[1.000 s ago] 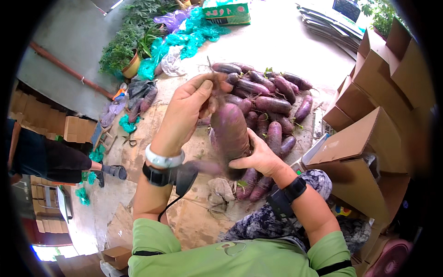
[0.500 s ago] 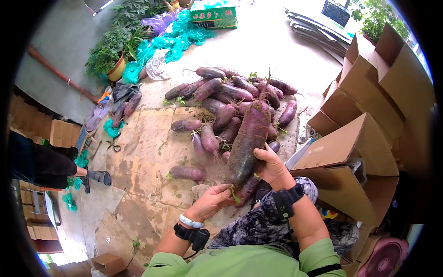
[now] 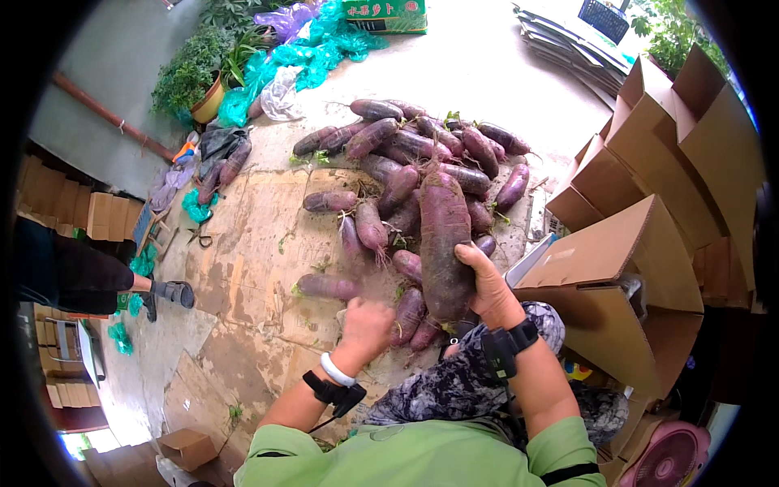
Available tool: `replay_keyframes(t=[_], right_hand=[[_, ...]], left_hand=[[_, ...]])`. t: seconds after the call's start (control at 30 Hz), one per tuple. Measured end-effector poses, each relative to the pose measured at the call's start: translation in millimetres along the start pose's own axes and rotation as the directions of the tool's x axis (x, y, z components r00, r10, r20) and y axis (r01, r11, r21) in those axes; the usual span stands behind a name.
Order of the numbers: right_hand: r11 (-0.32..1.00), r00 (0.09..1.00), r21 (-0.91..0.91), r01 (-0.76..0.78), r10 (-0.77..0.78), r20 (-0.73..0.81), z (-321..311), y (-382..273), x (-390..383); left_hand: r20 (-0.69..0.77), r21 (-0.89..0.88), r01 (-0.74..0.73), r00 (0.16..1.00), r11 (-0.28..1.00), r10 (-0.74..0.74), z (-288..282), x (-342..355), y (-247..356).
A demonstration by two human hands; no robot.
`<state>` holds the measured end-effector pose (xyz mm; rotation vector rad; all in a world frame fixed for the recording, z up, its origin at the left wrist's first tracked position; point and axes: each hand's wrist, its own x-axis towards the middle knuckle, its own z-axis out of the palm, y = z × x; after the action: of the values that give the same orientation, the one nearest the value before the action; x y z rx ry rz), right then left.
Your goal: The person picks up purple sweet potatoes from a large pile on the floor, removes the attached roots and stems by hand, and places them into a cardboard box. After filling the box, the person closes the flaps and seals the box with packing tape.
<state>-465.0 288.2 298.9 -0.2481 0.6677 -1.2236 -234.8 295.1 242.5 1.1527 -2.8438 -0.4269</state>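
Now, the lines below tell how each thing is held or placed.

Right hand: the right hand (image 3: pixel 485 286) is closed around the lower part of a big purple root (image 3: pixel 443 243); thumb on the left side of it, fingers behind, so the heavy root stands almost upright and does not slip.

Big purple root: it is lifted above the pile of purple roots (image 3: pixel 422 174), its thin end pointing far, its thick end near the person's knee; held high probably to look at it or clean it.

Left hand: the left hand (image 3: pixel 364 326) is curled into a loose fist just left of the root's lower end. I cannot tell if it holds something; the fingers are turned away from the camera.

Pile: the other roots lie together on the ground, far from the person and a little right, within easy reach of both arms.

Cardboard boxes (image 3: pixel 641 268): open, standing at the right, near the right elbow, likely so roots can go in without standing up.

Single root (image 3: pixel 326 286): lying apart, left of the pile, near the left hand.

Potted plant (image 3: pixel 191 81): far left, beside green plastic bags (image 3: pixel 300 57).
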Motion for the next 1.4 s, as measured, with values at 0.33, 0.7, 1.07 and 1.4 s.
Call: replay_keyframes(t=[0.33,0.7,1.07,1.4], right_hand=[[0.987,0.996,-0.155,-0.030,0.017,-0.088,-17.9,11.9,10.3],[0.962,0.982,-0.200,-0.188,0.178,-0.068,-11.5,22.1,16.0],[0.862,0.997,-0.502,-0.071,0.044,-0.065,1.5,53.7,18.7],[0.819,0.995,-0.565,-0.100,0.070,-0.075,-1.9,60.8,15.8]], left_hand=[[0.323,-0.477,0.787,0.570,0.391,-0.755,129.1,-58.9,-108.7],[0.471,-0.811,0.033,0.629,-0.584,-0.619,187.3,-94.4,-93.4],[-0.115,-0.756,-0.411,0.849,-0.509,-0.516,-10.7,1.2,-31.2],[-0.001,-0.943,-0.228,0.730,-0.242,-0.684,-7.9,54.7,-16.1]])
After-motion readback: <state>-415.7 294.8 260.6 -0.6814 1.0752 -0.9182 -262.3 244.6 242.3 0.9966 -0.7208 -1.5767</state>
